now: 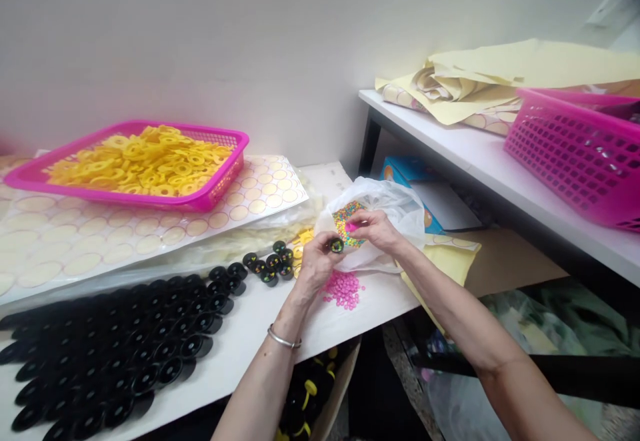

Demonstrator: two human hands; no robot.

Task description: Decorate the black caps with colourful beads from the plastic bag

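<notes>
My left hand (317, 261), with a silver bangle on the wrist, is closed around a small black round cup (337, 246) with coloured bits showing inside. My right hand (379, 229) pinches a small pink piece (352, 227), partly covered by the fingers, so its kind is unclear. It is at the mouth of a white plastic bag (395, 201) holding many coloured beads (345, 214). Below the hands lies a pile of pink rings (344, 290). Left of my left hand stands a cluster of black cups (271, 262) with coloured bits in them.
Rows of black cups (120, 341) cover the left of the table. Behind them, a pink basket (220, 191) of yellow rings rests on circle-printed sheets (255, 188). At right, a raised white shelf (450, 151) carries another pink basket (570, 161) and yellow paper (530, 61).
</notes>
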